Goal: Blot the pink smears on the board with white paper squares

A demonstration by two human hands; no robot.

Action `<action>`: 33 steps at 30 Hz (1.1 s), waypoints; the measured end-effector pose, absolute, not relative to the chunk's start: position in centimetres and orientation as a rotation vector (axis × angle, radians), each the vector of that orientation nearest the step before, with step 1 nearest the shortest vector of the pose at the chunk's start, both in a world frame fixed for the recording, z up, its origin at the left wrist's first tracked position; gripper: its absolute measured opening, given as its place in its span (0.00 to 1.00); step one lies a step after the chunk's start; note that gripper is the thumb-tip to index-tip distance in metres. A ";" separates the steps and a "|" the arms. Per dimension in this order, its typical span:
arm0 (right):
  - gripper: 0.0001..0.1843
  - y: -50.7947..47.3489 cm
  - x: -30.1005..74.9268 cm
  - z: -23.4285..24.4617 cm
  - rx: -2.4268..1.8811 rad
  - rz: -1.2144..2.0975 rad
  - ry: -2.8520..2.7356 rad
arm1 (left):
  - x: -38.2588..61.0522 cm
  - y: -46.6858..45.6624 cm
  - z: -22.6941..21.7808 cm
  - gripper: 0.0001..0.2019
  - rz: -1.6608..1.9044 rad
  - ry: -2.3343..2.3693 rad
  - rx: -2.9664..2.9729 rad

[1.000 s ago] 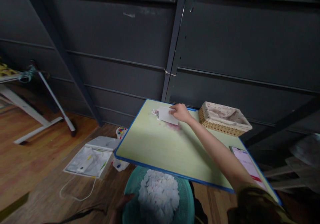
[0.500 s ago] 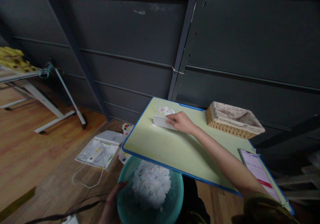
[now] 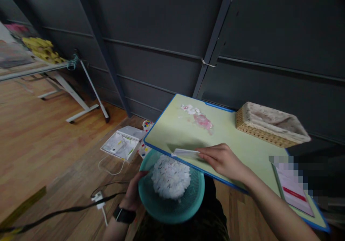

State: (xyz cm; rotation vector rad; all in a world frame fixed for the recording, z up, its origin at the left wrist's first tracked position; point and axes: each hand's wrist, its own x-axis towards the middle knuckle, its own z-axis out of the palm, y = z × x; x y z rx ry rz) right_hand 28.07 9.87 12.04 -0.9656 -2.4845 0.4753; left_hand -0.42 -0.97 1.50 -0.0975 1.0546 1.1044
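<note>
A folded white paper or card (image 3: pixel 186 152) is pinched in my right hand (image 3: pixel 221 160). It lies at the near edge of the yellow-green tabletop (image 3: pixel 164 131), just above the basket below. Gripping the left rim of a teal plastic basket (image 3: pixel 172 217), my left hand (image 3: pixel 134 190) has its fingers partly hidden behind that rim. White scraps that look like torn paper (image 3: pixel 171 178) are heaped in the basket. Toward the far left of the tabletop lie a few more white scraps (image 3: pixel 190 109), beside a pinkish patch (image 3: pixel 203 122) that looks like a stain or smear.
A cloth-lined wicker basket (image 3: pixel 265 135) stands at the table's far right, with a phone (image 3: pixel 293 189) nearer me. An open white box (image 3: pixel 122 144) lies on the floor at left, near a power strip (image 3: pixel 98 199) and cables. Dark panels (image 3: pixel 161 32) rise behind the table.
My right hand has brought the white card toward me, from mid-table to the near edge. The pinkish patch is now uncovered. The camera view has shifted; my left hand still holds the basket.
</note>
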 end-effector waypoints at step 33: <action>0.17 20.4 23.1 10.4 -1.563 -0.069 -2.387 | -0.2 -0.8 2.0 0.04 1.112 1.131 -0.080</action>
